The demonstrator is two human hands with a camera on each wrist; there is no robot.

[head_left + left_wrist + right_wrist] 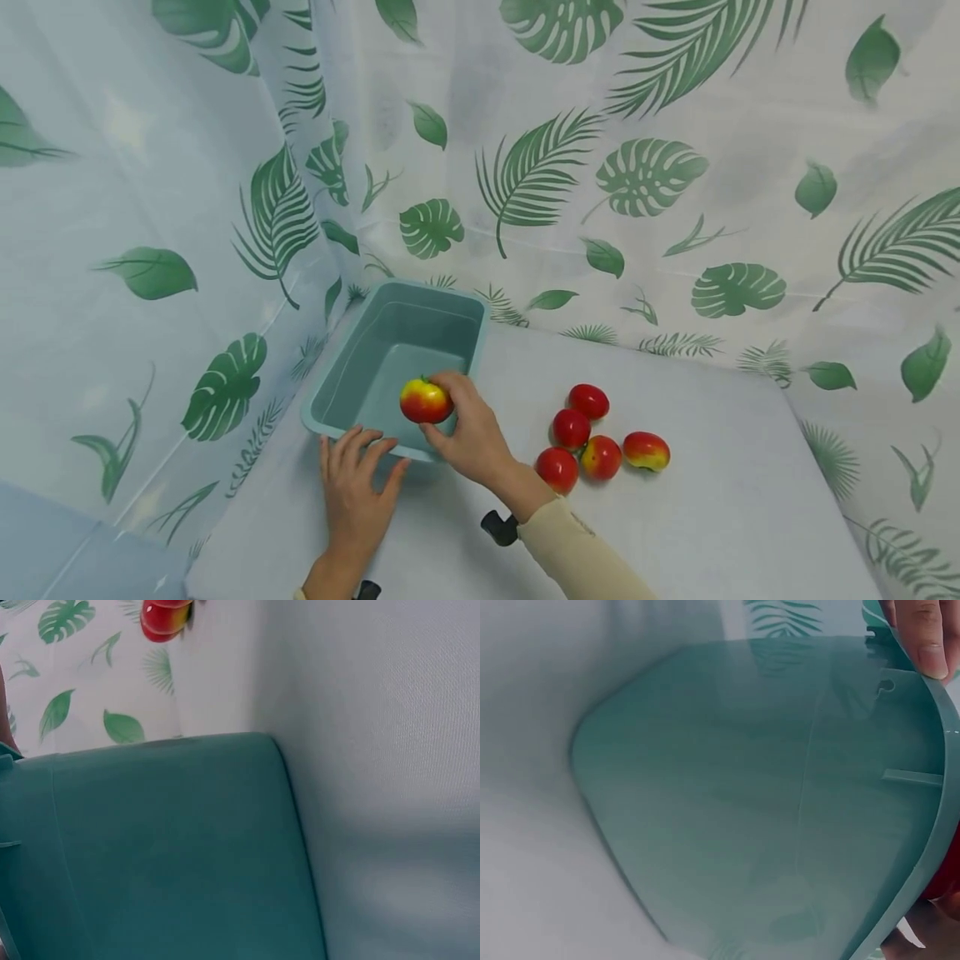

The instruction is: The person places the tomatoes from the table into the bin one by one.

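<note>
My right hand [472, 429] pinches a round red-and-yellow fruit [424, 402] with a small green stem. It holds the fruit over the near right part of a teal plastic basin [318, 404]. Part of the fruit [946, 871] shows past the basin's rim in the right wrist view. At the basin's near edge, my left hand [358, 492] grips the rim, its fingers over the top and its thumb lower down. The left wrist view is mostly filled by the basin's outer wall [165, 847]; little of the left hand shows there.
Several red and red-yellow fruits [572, 428] lie grouped on the white table [720, 517], right of the basin. A longer red-yellow fruit [647, 451] sits at that group's right. Leaf-patterned curtains [525, 183] hang behind and to the left, with the basin close to them.
</note>
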